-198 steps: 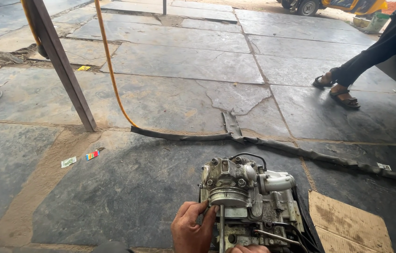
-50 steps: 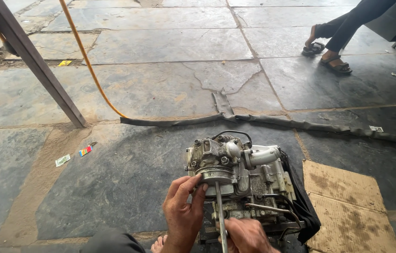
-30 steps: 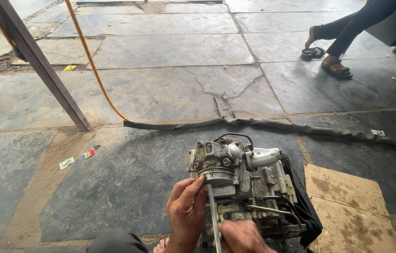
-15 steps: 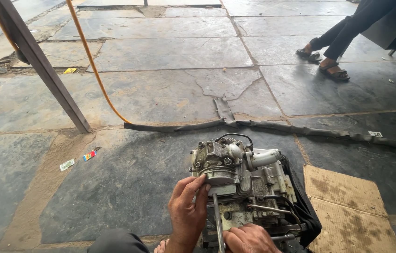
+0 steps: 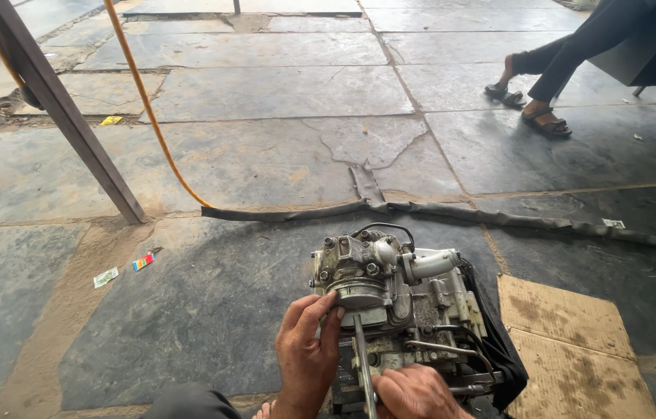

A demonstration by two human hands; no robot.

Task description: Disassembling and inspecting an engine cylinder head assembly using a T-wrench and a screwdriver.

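Right hand [image 5: 415, 393]: cut off by the bottom edge, wrist out of view; grip on the metal rod [image 5: 364, 365] not resolvable. Rod's lower end leaves the picture. Left hand [image 5: 309, 349] covers the near left side of the engine block [image 5: 390, 310]. Seated person [image 5: 568, 54]: legs only, the rest beyond the top edge. Small scraps [image 5: 122, 269] on the stone floor [image 5: 266, 93]: too small to identify.

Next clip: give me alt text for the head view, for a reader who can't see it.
A person's left hand rests on the round cover of a grimy small engine on a stone floor, while the right hand grips a metal rod-like tool set against it. Cardboard lies to the right; another person's sandalled feet stand beyond.
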